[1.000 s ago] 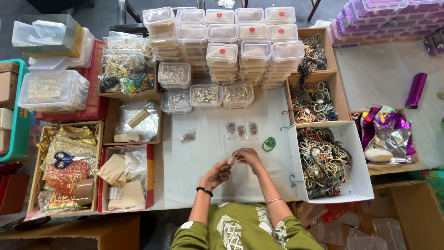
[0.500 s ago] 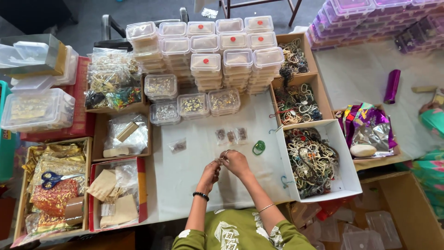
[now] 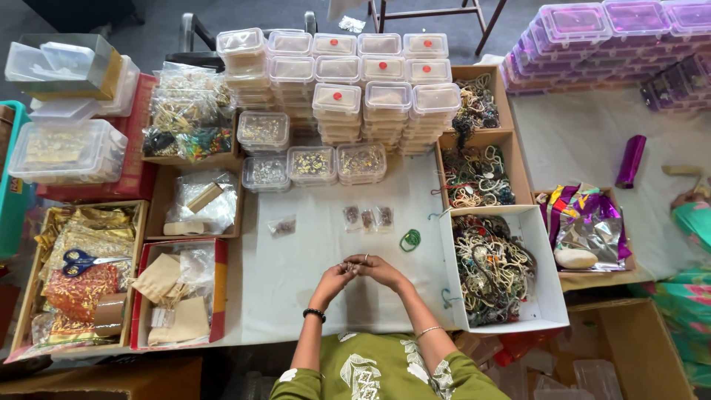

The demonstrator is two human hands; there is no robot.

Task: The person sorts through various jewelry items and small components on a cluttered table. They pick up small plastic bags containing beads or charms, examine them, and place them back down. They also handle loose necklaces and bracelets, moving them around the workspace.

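My left hand (image 3: 335,278) and my right hand (image 3: 378,268) meet over the white tabletop (image 3: 296,267), fingertips pinched together on a small piece of jewellery (image 3: 354,262) that is too tiny to make out. Just beyond the hands lie three small clear packets (image 3: 367,218), another packet (image 3: 282,226) to the left, and a green ring of bangles (image 3: 409,239) to the right. A white box of tangled bangles and beads (image 3: 495,268) stands right of my right hand.
Stacks of clear lidded tubs (image 3: 348,81) fill the back. Cardboard boxes of jewellery (image 3: 475,159) sit at the right; trays with pouches, gold bags and blue scissors (image 3: 83,260) at the left. Purple boxes (image 3: 607,37) and another person's sleeve (image 3: 692,215) are far right.
The camera view has shifted slightly; my hands stay joined at the same spot on the table, still working the small piece between the fingertips.
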